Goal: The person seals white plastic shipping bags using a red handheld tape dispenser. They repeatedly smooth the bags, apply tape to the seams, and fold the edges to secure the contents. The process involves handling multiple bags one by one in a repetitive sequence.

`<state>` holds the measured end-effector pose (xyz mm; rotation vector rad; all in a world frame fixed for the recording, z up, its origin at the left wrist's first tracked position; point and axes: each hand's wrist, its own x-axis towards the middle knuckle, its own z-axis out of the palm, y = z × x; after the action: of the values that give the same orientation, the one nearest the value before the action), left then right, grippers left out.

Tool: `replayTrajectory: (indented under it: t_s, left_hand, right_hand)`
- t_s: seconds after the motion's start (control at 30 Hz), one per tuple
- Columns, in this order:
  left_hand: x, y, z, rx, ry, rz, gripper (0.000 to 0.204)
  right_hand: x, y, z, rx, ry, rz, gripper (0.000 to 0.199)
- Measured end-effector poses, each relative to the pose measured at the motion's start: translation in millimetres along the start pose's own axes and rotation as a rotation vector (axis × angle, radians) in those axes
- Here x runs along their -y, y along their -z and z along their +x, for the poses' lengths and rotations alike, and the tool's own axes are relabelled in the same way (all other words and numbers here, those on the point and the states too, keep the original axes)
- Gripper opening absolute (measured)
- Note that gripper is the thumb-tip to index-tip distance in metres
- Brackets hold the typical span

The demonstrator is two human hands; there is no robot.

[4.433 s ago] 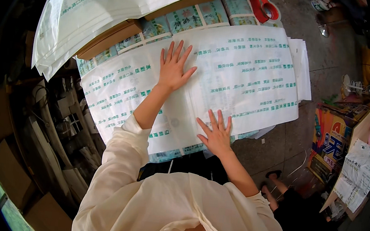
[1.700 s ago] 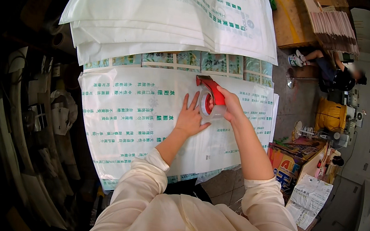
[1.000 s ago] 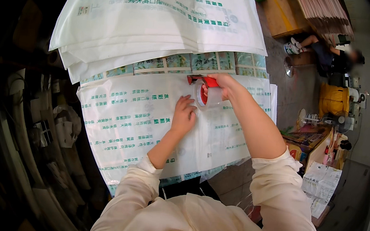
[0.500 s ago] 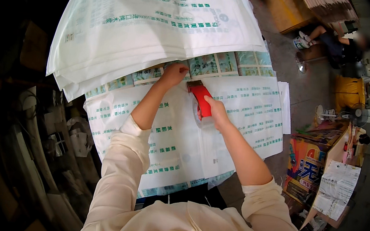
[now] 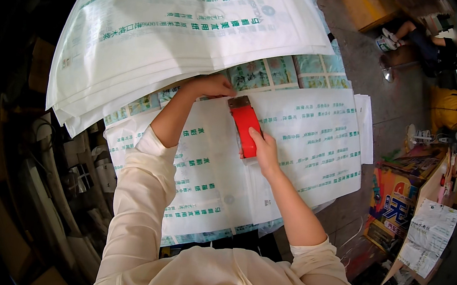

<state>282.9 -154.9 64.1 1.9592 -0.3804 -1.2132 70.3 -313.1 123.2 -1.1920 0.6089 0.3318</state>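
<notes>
My right hand (image 5: pixel 264 150) grips a red tape dispenser (image 5: pixel 245 130) from its right side. The dispenser's dark metal head points away from me, over the near printed white sheet (image 5: pixel 290 140). Just left of that head, my left hand (image 5: pixel 212 86) is closed, fingertips pressed together by the sheet's far edge; what they pinch, if anything, is too small to make out. Beyond it, the lifted flap of large white sheets (image 5: pixel 190 33) with green print overhangs the work. Between flap and near sheet shows a row of greenish printed packs (image 5: pixel 272 72).
Dark shelving with boards and bundles (image 5: pixel 50 196) stands at left. To the right are a colourful printed carton (image 5: pixel 394 210), a crumpled white printed sheet (image 5: pixel 427 236) and a yellow bag (image 5: pixel 446 110). A seated person (image 5: pixel 430 49) is at the far right.
The dispenser has turned more upright, so its red back faces me and the tape roll is mostly hidden. My left hand has shifted slightly left. The view has shifted a little.
</notes>
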Motion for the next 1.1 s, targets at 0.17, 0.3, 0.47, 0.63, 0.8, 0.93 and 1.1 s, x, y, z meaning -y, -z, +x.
replayTrajectory:
  t_s: [0.17, 0.3, 0.47, 0.63, 0.8, 0.93, 1.1]
  left_hand:
    - [8.4, -0.4, 3.2, 0.053, -0.013, -0.027, 0.031]
    - [7.9, -3.8, 3.5, 0.065, 0.040, -0.170, 0.028]
    - [17.9, -2.2, 9.6, 0.037, -0.037, -0.053, 0.029]
    - [22.8, -6.4, 12.1, -0.034, -0.166, 0.089, 0.030]
    - [20.4, -7.9, 9.2, -0.053, -0.142, 0.046, 0.027]
    - [11.1, -8.3, 6.7, 0.007, -0.069, 0.054, 0.023]
    - [16.9, -11.3, 7.0, -0.054, -0.179, 0.119, 0.020]
  right_hand:
    - [-7.2, 3.5, -2.0, 0.039, 0.010, 0.014, 0.035]
    - [-7.9, 5.2, -6.3, 0.047, 0.032, 0.024, 0.033]
    - [-10.5, 3.6, -7.9, 0.063, 0.047, 0.031, 0.032]
    - [-12.4, 3.4, -7.9, 0.060, 0.065, 0.046, 0.031]
    - [-13.8, 2.9, -9.1, 0.065, 0.071, 0.047, 0.030]
    - [-15.4, 3.5, -9.5, 0.062, 0.075, 0.049, 0.030]
    - [-14.6, 1.4, -8.7, 0.075, 0.076, 0.043, 0.032]
